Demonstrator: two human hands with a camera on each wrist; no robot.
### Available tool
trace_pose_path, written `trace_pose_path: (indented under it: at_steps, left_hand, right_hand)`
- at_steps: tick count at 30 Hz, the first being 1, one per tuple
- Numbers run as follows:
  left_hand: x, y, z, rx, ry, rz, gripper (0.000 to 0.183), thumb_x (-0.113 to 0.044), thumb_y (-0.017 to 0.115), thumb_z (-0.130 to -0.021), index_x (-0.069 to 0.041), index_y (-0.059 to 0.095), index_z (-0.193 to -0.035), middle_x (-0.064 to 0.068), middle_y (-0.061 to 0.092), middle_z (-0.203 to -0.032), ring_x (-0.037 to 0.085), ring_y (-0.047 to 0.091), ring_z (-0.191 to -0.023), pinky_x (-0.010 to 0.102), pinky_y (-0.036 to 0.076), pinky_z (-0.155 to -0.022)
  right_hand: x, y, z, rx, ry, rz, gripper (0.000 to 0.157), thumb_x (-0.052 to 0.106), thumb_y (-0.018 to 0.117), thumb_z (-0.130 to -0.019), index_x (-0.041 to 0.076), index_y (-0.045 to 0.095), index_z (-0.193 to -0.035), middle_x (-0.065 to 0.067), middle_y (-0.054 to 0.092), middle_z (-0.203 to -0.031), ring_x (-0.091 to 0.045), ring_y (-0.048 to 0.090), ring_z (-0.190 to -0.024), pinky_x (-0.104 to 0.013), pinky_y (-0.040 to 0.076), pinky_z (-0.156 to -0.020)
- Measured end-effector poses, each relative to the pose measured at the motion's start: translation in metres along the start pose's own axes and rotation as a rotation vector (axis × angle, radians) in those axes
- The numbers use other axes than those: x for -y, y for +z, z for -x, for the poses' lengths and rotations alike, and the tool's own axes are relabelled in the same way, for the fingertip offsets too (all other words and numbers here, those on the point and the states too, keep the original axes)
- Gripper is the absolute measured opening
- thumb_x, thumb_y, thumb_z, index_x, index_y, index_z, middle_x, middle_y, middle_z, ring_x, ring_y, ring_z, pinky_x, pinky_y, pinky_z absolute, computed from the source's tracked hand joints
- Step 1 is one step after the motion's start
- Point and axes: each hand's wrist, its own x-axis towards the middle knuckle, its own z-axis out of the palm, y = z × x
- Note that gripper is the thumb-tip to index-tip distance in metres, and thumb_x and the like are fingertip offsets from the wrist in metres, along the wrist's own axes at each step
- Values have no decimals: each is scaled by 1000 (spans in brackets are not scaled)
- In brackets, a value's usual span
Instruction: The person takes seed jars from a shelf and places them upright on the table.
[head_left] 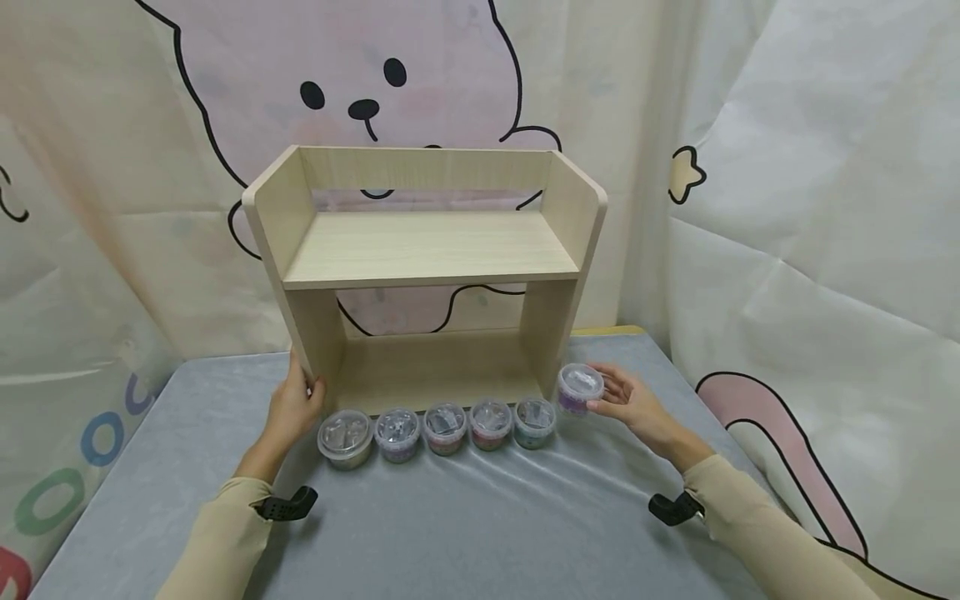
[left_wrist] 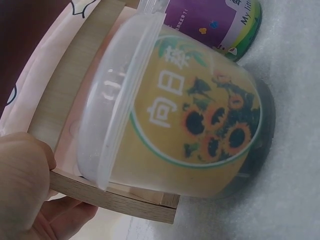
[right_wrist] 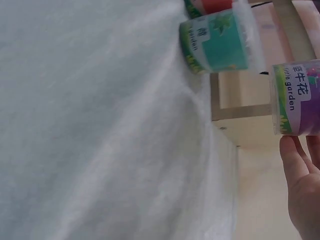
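Note:
My left hand (head_left: pixel 294 406) grips the lower left side panel of a two-tier wooden shelf (head_left: pixel 431 246), thumb on one face and fingers on the other. Between the thumb and fingers of my right hand (head_left: pixel 633 410) is a lidded plastic cup (right_wrist: pixel 300 102) with a purple label, held by the shelf's lower right corner. Nearest my left hand stands a wider clear-lidded tub (left_wrist: pixel 190 115) with a sunflower label. To its right, several smaller lidded cups line the shelf's front, ending with a teal-labelled cup (right_wrist: pixel 217 42).
A pale blue-grey cloth (head_left: pixel 480 525) covers the table, with creases on the right. Behind the shelf hangs a curtain (head_left: pixel 600 100) printed with a cartoon bear, and more printed sheeting (head_left: pixel 817 250) closes off the right side. A yellow strip (head_left: pixel 607 331) shows along the table's back edge.

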Motion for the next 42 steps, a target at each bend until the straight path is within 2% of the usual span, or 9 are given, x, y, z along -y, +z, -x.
trace_pose_path:
  at_steps: [4, 6, 10, 11, 18, 22, 26, 34, 42]
  left_hand:
    - [-1, 0, 1, 2, 1, -2, 63, -6, 55, -94, -1, 25, -149, 19, 63, -77, 32, 57, -66, 44, 43, -60]
    - [-2, 0, 1, 2, 4, -2, 63, -6, 55, -94, -2, 25, -149, 19, 62, -76, 31, 56, -65, 44, 43, -59]
    - [-4, -1, 1, 3, 6, -4, 63, -6, 55, -94, -1, 24, -149, 17, 60, -73, 28, 53, -62, 41, 40, -57]
    - [-5, -1, 0, 3, 4, -4, 63, -6, 55, -94, -1, 25, -149, 16, 59, -72, 27, 52, -61, 41, 40, -57]
    - [-6, -1, 0, 6, -12, -1, 65, -7, 54, -95, -2, 22, -152, 17, 61, -74, 29, 54, -63, 44, 42, -59]
    - [-7, -3, 0, 20, -6, -3, 67, -7, 54, -96, -2, 19, -154, 18, 61, -74, 28, 54, -62, 42, 41, -58]
    - [-7, -3, -1, 18, -2, -3, 67, -7, 53, -96, -2, 18, -154, 20, 63, -76, 30, 57, -63, 45, 44, -58]
    - [-5, -4, 0, 12, -24, -10, 67, -8, 53, -96, -3, 19, -154, 22, 63, -78, 34, 58, -67, 50, 46, -62]
    - [-1, 0, 2, 39, -27, 0, 71, -8, 53, -97, -3, 14, -157, 24, 63, -80, 35, 59, -68, 50, 47, -62]
  right_hand:
    - [-10, -2, 3, 0, 24, 37, 68, 2, 66, -94, -5, 30, -152, 12, 59, -133, 4, 60, -118, -17, 52, -95]
    - [-15, -4, 5, 9, 29, 54, 69, 2, 67, -94, -6, 29, -152, -6, 56, -142, 6, 58, -118, -16, 50, -96]
    - [-28, -9, 6, 30, 39, 71, 72, 2, 68, -93, -7, 28, -152, -27, 43, -152, 8, 56, -119, -15, 48, -98]
    - [-31, -10, 7, 32, 47, 72, 72, 2, 68, -92, -7, 28, -152, -29, 41, -153, 8, 56, -119, -15, 48, -98]
    - [-43, -13, 7, 39, 112, 54, 73, 2, 67, -93, -4, 27, -153, -25, 36, -157, 8, 56, -119, -16, 49, -97]
    - [-46, -14, 8, 56, 113, 24, 74, 1, 67, -93, -4, 25, -154, -14, 43, -154, 7, 57, -120, -17, 50, -97]
    - [-48, -14, 8, 77, 116, 10, 74, 2, 67, -93, -4, 25, -154, -7, 46, -151, 6, 58, -120, -18, 51, -96]
    - [-49, -14, 6, 137, 101, 25, 72, 2, 64, -95, -4, 23, -153, -28, 37, -155, 5, 56, -121, -19, 52, -95]
    - [-48, -17, 10, 130, 127, 114, 70, 9, 65, -97, 1, 27, -155, -22, 41, -152, 7, 52, -122, -17, 49, -96]
